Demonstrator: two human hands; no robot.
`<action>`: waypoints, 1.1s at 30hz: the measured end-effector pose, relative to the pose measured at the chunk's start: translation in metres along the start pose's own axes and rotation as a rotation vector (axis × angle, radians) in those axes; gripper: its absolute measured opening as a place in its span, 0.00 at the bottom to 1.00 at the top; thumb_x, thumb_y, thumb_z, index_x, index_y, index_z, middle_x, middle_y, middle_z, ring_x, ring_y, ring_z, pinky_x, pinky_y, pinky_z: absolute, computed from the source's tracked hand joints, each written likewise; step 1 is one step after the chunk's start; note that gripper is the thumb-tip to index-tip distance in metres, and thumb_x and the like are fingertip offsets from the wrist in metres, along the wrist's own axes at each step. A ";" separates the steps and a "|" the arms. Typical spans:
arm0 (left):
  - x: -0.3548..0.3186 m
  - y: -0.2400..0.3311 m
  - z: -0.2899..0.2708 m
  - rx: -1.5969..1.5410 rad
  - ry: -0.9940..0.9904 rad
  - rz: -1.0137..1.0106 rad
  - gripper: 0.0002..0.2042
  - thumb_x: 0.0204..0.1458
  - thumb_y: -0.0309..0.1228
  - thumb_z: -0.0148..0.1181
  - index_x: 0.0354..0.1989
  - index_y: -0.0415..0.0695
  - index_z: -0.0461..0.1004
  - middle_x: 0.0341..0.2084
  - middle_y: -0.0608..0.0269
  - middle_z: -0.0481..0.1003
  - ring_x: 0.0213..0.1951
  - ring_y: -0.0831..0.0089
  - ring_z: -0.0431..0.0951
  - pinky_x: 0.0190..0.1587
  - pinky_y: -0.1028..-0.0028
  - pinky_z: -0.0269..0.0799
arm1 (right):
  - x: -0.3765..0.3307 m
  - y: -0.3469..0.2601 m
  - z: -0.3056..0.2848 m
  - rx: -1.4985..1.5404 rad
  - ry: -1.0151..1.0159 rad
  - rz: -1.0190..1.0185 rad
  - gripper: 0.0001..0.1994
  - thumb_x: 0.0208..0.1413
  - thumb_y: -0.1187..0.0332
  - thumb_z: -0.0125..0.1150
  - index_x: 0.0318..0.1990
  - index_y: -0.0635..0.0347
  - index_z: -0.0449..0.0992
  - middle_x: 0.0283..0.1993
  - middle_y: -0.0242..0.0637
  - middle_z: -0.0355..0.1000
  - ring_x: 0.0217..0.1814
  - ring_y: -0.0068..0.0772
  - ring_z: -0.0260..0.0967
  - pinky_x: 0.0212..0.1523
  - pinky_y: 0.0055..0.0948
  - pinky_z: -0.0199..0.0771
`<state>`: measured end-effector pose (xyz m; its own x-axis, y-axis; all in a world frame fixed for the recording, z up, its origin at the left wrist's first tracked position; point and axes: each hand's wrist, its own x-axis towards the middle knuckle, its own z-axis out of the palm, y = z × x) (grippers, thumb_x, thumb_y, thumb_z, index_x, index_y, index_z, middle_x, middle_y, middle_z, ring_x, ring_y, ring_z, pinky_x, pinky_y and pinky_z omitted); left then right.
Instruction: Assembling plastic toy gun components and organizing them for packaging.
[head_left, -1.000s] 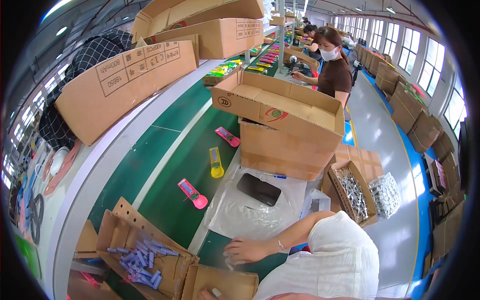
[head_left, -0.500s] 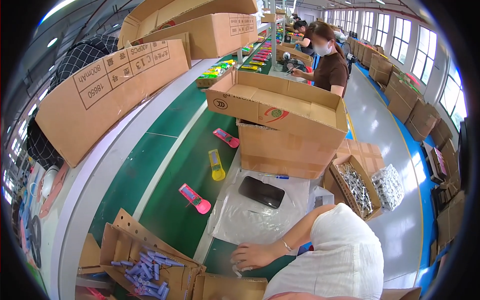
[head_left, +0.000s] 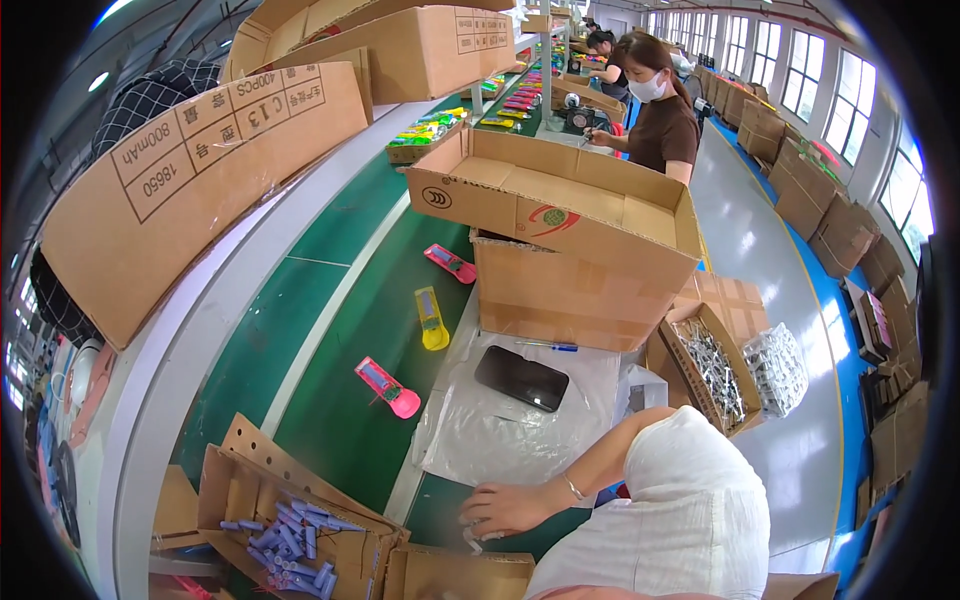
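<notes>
My right hand, with a bracelet at the wrist, is low over the green work surface. Its fingers are curled together. At the fingertips shows a small whitish piece, too blurred to name. In front of the hand lies a clear plastic sheet with a black phone on it. Just below the hand is a small open carton. Left of that, an open carton holds several purple cylindrical battery cells. A strip of skin shows at the lower edge, but my left hand is out of view.
Two pink devices and a yellow one lie on the green belt. Stacked cartons stand beyond the phone, near a blue pen. A box of metal parts sits right. A masked co-worker works farther off.
The view has shifted slightly. My right hand stays in nearly the same place with its fingers still curled. The devices and cartons keep their places.
</notes>
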<state>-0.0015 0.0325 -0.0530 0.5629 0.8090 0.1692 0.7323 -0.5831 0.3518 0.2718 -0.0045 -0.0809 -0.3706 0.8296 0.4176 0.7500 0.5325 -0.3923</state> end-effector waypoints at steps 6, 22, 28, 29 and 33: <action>-0.008 -0.005 0.012 0.047 -0.096 -0.127 0.15 0.51 0.38 0.52 0.43 0.41 0.66 0.37 0.48 0.70 0.39 0.49 0.71 0.40 0.56 0.67 | 0.000 0.000 -0.002 0.002 -0.001 0.006 0.10 0.55 0.63 0.52 0.44 0.51 0.71 0.46 0.37 0.63 0.56 0.38 0.58 0.55 0.40 0.56; 0.003 0.003 -0.012 0.091 -0.435 -0.215 0.20 0.47 0.39 0.57 0.44 0.41 0.63 0.40 0.46 0.67 0.43 0.48 0.69 0.45 0.55 0.64 | 0.001 -0.002 -0.003 0.019 -0.013 0.008 0.11 0.54 0.63 0.53 0.44 0.51 0.70 0.46 0.37 0.63 0.57 0.38 0.57 0.55 0.41 0.56; -0.005 -0.002 -0.003 0.110 -0.326 -0.146 0.20 0.47 0.39 0.57 0.45 0.40 0.63 0.39 0.45 0.67 0.41 0.48 0.69 0.43 0.56 0.65 | 0.001 -0.003 -0.005 0.025 -0.017 0.012 0.12 0.53 0.63 0.54 0.44 0.51 0.70 0.46 0.37 0.63 0.57 0.39 0.58 0.55 0.41 0.56; -0.006 -0.006 0.003 0.088 -0.296 -0.144 0.19 0.47 0.38 0.57 0.45 0.40 0.63 0.39 0.45 0.67 0.41 0.48 0.69 0.43 0.56 0.65 | 0.000 -0.002 -0.005 0.023 -0.012 0.010 0.12 0.53 0.63 0.54 0.44 0.51 0.70 0.46 0.37 0.63 0.57 0.39 0.58 0.55 0.41 0.56; -0.004 0.003 0.000 0.014 -0.211 -0.207 0.17 0.49 0.36 0.56 0.44 0.41 0.64 0.40 0.46 0.67 0.42 0.49 0.69 0.44 0.56 0.65 | 0.001 -0.001 -0.003 0.021 -0.007 0.004 0.12 0.52 0.63 0.54 0.44 0.52 0.71 0.46 0.37 0.64 0.57 0.39 0.58 0.55 0.41 0.56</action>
<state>-0.0013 0.0276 -0.0527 0.4676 0.8782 -0.1006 0.8439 -0.4097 0.3463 0.2718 -0.0046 -0.0777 -0.3720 0.8327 0.4101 0.7400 0.5328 -0.4106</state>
